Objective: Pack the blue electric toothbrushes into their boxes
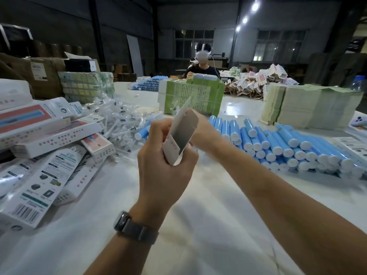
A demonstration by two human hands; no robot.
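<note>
My left hand [164, 155] grips the lower end of a white toothbrush box [181, 133], held up over the middle of the table with its open end tilted away from me. My right hand [204, 129] holds the box's upper part from behind, its fingers mostly hidden by the box. A big heap of blue electric toothbrush handles [288, 147] with white caps lies to the right of my hands. Packed and flat toothbrush boxes [49, 147] are piled at the left.
Bagged white brush heads [117, 120] lie behind the left pile. A green bundle of leaflets [194, 98] and a stack of pale sheets [309, 106] stand further back. A person [202, 66] sits across the white-covered table [198, 215]. Cardboard cartons [43, 74] stand at the far left.
</note>
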